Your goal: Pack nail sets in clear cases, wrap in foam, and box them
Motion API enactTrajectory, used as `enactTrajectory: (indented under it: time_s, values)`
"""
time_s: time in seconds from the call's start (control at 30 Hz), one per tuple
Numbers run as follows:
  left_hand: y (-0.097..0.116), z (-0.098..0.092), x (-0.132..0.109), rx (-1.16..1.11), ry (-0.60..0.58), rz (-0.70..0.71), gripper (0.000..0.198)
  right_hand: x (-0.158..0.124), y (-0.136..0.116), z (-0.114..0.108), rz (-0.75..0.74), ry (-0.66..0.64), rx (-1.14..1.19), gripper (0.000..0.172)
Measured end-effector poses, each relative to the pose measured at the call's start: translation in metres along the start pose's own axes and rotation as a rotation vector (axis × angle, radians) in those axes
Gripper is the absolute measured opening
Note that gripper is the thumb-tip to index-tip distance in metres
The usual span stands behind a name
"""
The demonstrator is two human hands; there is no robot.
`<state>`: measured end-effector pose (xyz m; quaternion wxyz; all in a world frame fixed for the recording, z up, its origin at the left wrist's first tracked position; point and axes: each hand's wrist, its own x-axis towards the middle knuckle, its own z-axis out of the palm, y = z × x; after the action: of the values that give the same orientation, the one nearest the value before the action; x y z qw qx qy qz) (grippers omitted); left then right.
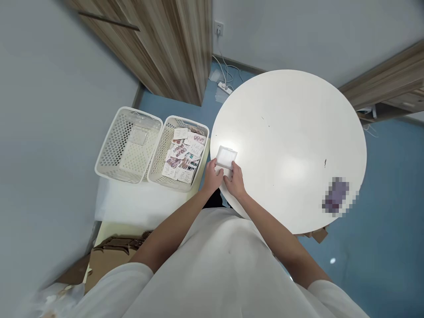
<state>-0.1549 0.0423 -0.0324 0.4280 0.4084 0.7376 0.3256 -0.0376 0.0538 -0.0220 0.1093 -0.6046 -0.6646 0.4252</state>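
A small clear plastic box (226, 157) with a whitish inside is at the left edge of the round white table (285, 115). Its near left corner is in the grip of my left hand (212, 176), with the fingers along the side and the thumb toward the front. My right hand (236, 180) grips the near right corner in the same way. Whether the box rests on the tabletop or is slightly raised, I cannot tell. Left of the hands, a white basket (204, 152) holds many printed cards (179, 152) with pictures of nails.
Another white basket (111, 128), with a clear box (138, 135) inside, stands farther left. Flattened cardboard (109, 260) lies at the lower left. A blurred purple item (337, 194) is on the table's right side. A power strip (225, 88) and cables lie on the floor behind.
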Motion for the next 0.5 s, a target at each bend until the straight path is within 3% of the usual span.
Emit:
enactTrajectory:
  time_s: [0.27,0.5]
  values:
    - [-0.006,0.001,-0.015,-0.059,-0.014,0.037,0.069,-0.002,0.006,0.000,-0.048,0.002,-0.045,0.076]
    - [-0.013,-0.011,-0.037,-0.181,-0.025,-0.012,0.078,-0.012,0.005,0.001,-0.009,-0.044,-0.028,0.086]
